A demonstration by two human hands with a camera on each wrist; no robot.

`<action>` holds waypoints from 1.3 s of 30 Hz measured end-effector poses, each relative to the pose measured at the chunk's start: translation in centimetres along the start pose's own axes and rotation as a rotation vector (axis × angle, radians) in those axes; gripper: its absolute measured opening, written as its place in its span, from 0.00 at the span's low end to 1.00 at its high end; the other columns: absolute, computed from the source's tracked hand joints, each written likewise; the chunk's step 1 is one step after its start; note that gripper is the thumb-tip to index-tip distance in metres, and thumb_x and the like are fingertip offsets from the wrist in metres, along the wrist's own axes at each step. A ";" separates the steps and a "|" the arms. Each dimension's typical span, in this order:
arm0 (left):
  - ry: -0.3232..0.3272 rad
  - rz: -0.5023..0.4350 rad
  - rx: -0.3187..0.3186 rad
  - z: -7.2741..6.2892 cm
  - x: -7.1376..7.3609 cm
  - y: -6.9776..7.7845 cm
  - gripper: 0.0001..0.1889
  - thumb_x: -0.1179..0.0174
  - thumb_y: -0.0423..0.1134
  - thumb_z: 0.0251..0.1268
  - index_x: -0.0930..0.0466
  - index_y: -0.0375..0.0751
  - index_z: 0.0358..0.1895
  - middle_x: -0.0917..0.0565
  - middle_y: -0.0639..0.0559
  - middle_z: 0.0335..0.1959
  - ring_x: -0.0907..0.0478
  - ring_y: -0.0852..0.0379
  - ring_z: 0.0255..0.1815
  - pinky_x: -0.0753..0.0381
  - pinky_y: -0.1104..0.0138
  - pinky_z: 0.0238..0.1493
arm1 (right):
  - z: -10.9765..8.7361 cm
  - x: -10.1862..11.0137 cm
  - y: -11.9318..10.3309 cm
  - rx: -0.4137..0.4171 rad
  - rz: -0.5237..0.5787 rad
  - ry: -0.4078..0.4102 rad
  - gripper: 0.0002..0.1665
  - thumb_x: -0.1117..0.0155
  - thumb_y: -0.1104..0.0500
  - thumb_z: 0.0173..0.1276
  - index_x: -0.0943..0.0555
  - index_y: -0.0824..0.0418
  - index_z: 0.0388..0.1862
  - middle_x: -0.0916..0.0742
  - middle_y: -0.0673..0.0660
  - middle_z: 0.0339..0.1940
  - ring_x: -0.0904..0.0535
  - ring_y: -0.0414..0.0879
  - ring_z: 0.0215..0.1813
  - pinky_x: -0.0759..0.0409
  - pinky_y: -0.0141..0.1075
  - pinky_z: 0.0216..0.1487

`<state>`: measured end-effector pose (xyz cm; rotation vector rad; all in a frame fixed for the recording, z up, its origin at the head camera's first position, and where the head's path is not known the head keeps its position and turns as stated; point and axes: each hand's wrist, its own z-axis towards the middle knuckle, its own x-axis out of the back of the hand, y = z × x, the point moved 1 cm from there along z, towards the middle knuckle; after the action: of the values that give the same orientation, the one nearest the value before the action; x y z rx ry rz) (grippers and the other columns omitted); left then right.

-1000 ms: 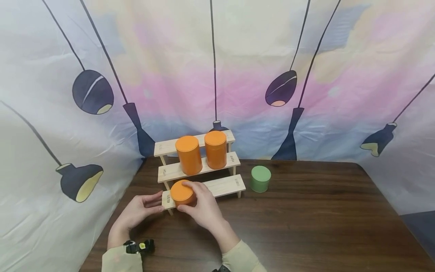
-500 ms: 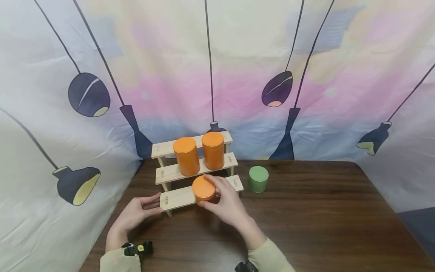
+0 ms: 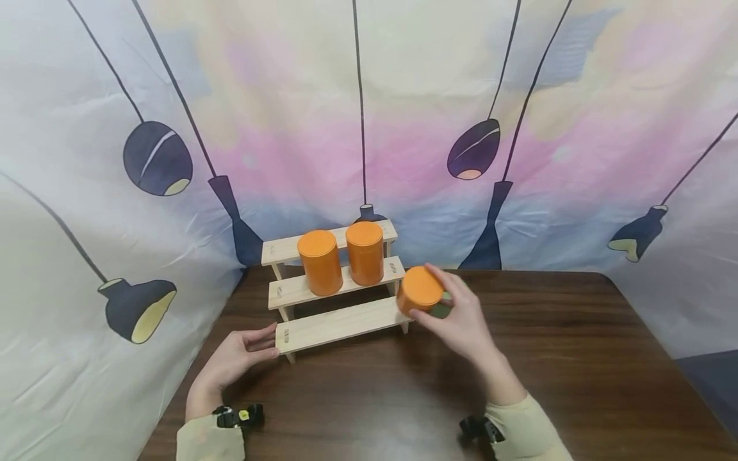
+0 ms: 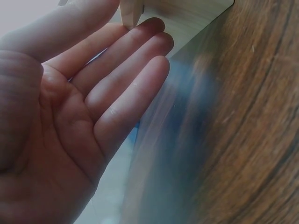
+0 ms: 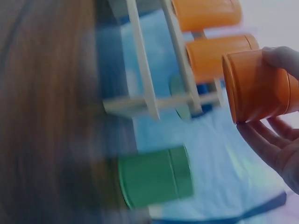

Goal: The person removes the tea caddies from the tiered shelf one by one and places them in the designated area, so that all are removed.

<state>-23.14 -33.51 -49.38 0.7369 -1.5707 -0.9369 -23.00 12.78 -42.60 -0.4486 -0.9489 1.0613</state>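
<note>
My right hand (image 3: 461, 320) holds an orange lidded tin (image 3: 422, 288) between thumb and fingers, over the right end of the lowest shelf (image 3: 340, 325) of a wooden three-step rack. My left hand (image 3: 230, 358) grips that shelf's left end, thumb at the front corner, fingers at the back. In the left wrist view its fingers (image 4: 126, 88) reach the wood fairly straight. Two more orange tins, left (image 3: 320, 266) and right (image 3: 366, 256), stand upright on the middle shelf. A green tin (image 5: 156, 177) stands on the table, mostly hidden behind the held tin in the head view.
The dark wooden table (image 3: 565, 346) extends to the right. Close behind it hangs a cloth backdrop (image 3: 403, 128) printed with lamps. A pale green round shape (image 5: 180, 95) shows partly behind the rack in the right wrist view; what it is I cannot tell.
My right hand has carried the orange tin from the lowest shelf's left end to the right, over its right end. My left hand keeps its place on the rack.
</note>
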 end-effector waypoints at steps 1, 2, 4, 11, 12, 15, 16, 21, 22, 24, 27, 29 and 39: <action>-0.003 0.001 -0.004 0.0 0.0 0.1 0.37 0.23 0.42 0.67 0.25 0.28 0.74 0.18 0.34 0.67 0.15 0.45 0.64 0.17 0.73 0.54 | 0.0 0.8 0.3 -0.007 -0.007 0.018 0.54 0.09 0.60 0.54 0.25 0.54 0.79 0.18 0.58 0.69 0.18 0.54 0.65 0.12 0.48 0.55; -0.005 0.002 -0.007 0.0 0.0 0.2 0.37 0.23 0.42 0.67 0.25 0.28 0.74 0.18 0.34 0.67 0.15 0.45 0.64 0.17 0.73 0.54 | 0.0 1.5 0.7 -0.016 -0.013 0.031 0.54 0.10 0.61 0.54 0.25 0.54 0.80 0.18 0.58 0.69 0.18 0.54 0.64 0.12 0.48 0.55; -0.003 0.001 -0.006 -0.1 0.0 0.3 0.36 0.23 0.42 0.67 0.25 0.28 0.73 0.18 0.35 0.67 0.15 0.46 0.63 0.17 0.73 0.54 | -0.1 2.9 1.6 -0.030 -0.041 0.051 0.55 0.10 0.61 0.55 0.27 0.54 0.81 0.18 0.59 0.68 0.15 0.54 0.61 0.12 0.47 0.55; -0.002 0.001 -0.019 -0.2 0.0 0.3 0.36 0.24 0.41 0.68 0.25 0.28 0.73 0.21 0.34 0.70 0.15 0.46 0.64 0.16 0.72 0.55 | -0.4 6.1 4.6 -0.152 -0.100 0.082 0.55 0.15 0.57 0.63 0.33 0.53 0.85 0.21 0.66 0.67 0.12 0.62 0.55 0.12 0.47 0.52; -0.005 0.004 -0.027 -0.2 0.0 0.3 0.35 0.24 0.41 0.68 0.25 0.27 0.73 0.21 0.34 0.71 0.15 0.45 0.64 0.16 0.71 0.55 | -0.5 6.4 4.9 -0.173 -0.107 0.081 0.55 0.15 0.56 0.64 0.34 0.54 0.86 0.21 0.67 0.67 0.12 0.63 0.56 0.12 0.47 0.52; 0.000 -0.010 -0.023 -0.2 0.1 0.3 0.35 0.24 0.41 0.68 0.25 0.27 0.73 0.22 0.34 0.71 0.15 0.45 0.64 0.15 0.70 0.55 | -0.6 6.7 5.6 -0.218 -0.135 0.074 0.55 0.16 0.55 0.65 0.36 0.56 0.86 0.22 0.69 0.67 0.13 0.63 0.57 0.12 0.44 0.52; -0.003 -0.009 -0.024 -0.2 0.1 0.2 0.35 0.24 0.41 0.68 0.25 0.27 0.73 0.22 0.34 0.71 0.15 0.46 0.64 0.16 0.70 0.56 | -0.6 6.7 5.9 -0.228 -0.142 0.071 0.56 0.16 0.55 0.65 0.36 0.57 0.86 0.23 0.70 0.67 0.13 0.63 0.57 0.12 0.44 0.52; -0.007 -0.022 -0.036 -0.3 0.1 0.3 0.35 0.24 0.40 0.68 0.25 0.27 0.73 0.22 0.34 0.71 0.15 0.45 0.63 0.15 0.70 0.56 | -0.7 7.0 6.3 -0.236 -0.157 0.071 0.55 0.15 0.54 0.64 0.33 0.59 0.85 0.22 0.70 0.68 0.13 0.64 0.56 0.12 0.37 0.50; -0.007 -0.025 -0.039 -0.3 0.1 0.3 0.35 0.24 0.40 0.68 0.25 0.27 0.73 0.22 0.34 0.71 0.15 0.45 0.63 0.15 0.70 0.56 | -0.7 7.0 6.3 -0.237 -0.158 0.072 0.54 0.15 0.54 0.64 0.33 0.58 0.84 0.22 0.70 0.68 0.13 0.64 0.56 0.12 0.33 0.49; -0.007 -0.026 -0.041 -0.3 0.1 0.4 0.35 0.24 0.40 0.68 0.24 0.27 0.72 0.22 0.34 0.71 0.15 0.44 0.64 0.16 0.70 0.56 | -0.7 7.2 6.4 -0.237 -0.162 0.081 0.54 0.14 0.53 0.63 0.32 0.58 0.84 0.22 0.69 0.68 0.13 0.64 0.56 0.14 0.28 0.48; -0.009 -0.016 -0.038 -0.1 0.0 0.5 0.34 0.24 0.40 0.68 0.24 0.27 0.72 0.23 0.34 0.72 0.15 0.44 0.64 0.16 0.71 0.56 | -0.9 7.7 6.5 -0.248 -0.173 0.095 0.54 0.13 0.53 0.62 0.31 0.58 0.83 0.21 0.69 0.69 0.12 0.64 0.56 0.20 0.18 0.47; -0.007 -0.009 -0.034 0.0 0.0 0.5 0.34 0.24 0.40 0.68 0.24 0.27 0.72 0.23 0.34 0.72 0.15 0.44 0.64 0.16 0.71 0.56 | -1.0 8.0 6.6 -0.255 -0.183 0.101 0.55 0.13 0.53 0.61 0.30 0.58 0.83 0.21 0.69 0.70 0.12 0.64 0.56 0.24 0.15 0.47; 0.000 -0.007 -0.027 -0.1 0.1 0.2 0.35 0.23 0.40 0.67 0.24 0.27 0.72 0.23 0.33 0.72 0.15 0.44 0.63 0.15 0.69 0.56 | -0.9 9.3 7.2 -0.290 -0.224 0.108 0.56 0.13 0.55 0.60 0.32 0.59 0.83 0.21 0.70 0.70 0.14 0.65 0.58 0.12 0.42 0.53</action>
<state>-23.08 -33.52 -49.12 0.7234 -1.5537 -0.9618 -24.58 24.30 -44.16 -0.6160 -1.0340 0.6922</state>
